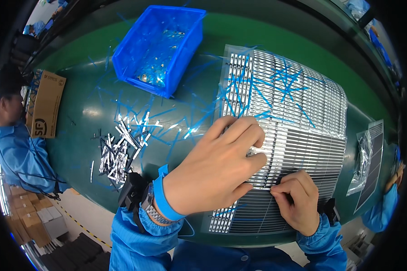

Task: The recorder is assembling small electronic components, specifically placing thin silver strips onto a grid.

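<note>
A large sheet of narrow silver-white and dark strips (303,149), likely small circuit strips, lies in front of me on the green table. My left hand (217,169) rests over its left part, fingers curled down; what sits under the fingertips is hidden. A blue band and a metal watch circle that wrist. Lower on the sheet, my right hand (298,201) is closed, thumb and forefinger pinched at the end of one narrow strip. Thin blue film slivers (285,83) are scattered over the sheet's upper half.
A blue open bin (122,63) holding film scraps stands at the back. Left of my hands lies a loose pile of cut strips (117,156). A clear plastic bag (361,162) and another dark sheet (371,167) lie right. A co-worker (20,149) sits left beside a cardboard box (47,104).
</note>
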A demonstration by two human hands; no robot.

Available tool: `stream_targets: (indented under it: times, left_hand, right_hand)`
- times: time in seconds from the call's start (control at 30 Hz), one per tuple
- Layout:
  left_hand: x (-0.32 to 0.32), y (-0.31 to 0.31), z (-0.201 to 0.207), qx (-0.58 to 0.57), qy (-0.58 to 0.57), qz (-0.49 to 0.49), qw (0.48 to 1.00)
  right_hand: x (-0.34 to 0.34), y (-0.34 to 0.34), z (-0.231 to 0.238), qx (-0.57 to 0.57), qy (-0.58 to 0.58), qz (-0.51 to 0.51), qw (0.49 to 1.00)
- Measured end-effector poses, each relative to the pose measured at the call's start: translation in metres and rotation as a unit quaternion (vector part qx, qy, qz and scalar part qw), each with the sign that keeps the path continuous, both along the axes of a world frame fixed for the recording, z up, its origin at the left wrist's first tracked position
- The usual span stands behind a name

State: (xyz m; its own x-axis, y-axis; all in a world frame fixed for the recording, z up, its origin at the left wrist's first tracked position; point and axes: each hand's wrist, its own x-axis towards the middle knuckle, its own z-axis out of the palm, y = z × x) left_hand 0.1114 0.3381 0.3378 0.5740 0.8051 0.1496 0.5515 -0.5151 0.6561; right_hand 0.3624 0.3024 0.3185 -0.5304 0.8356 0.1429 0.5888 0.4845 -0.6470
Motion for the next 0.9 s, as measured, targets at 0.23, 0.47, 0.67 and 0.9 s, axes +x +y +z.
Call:
stream_targets:
  times: [0.23, 0.47, 0.67, 0.9]
  left_hand:
    - [0.0053, -0.0031, 0.0030, 0.019, 0.013, 0.026, 0.999]
    - [0.0092, -0.0038, 0.0008, 0.026, 0.011, 0.036, 0.999]
    - [0.0094, -0.0027, 0.0008, 0.029, 0.018, 0.034, 0.999]
    - [0.0090, -0.0027, 0.0016, 0.024, 0.026, 0.028, 0.999]
  right_hand:
    - [-0.0009, 0.0008, -0.0002, -0.001, 0.009, 0.005, 1.000]
    - [0.0001, 0.0014, 0.0003, 0.001, 0.001, 0.007, 1.000]
    - [0.0001, 0.0020, 0.0016, 0.001, 0.000, 0.011, 1.000]
    - [0.0004, 0.0012, 0.0015, -0.009, 0.003, 0.006, 1.000]
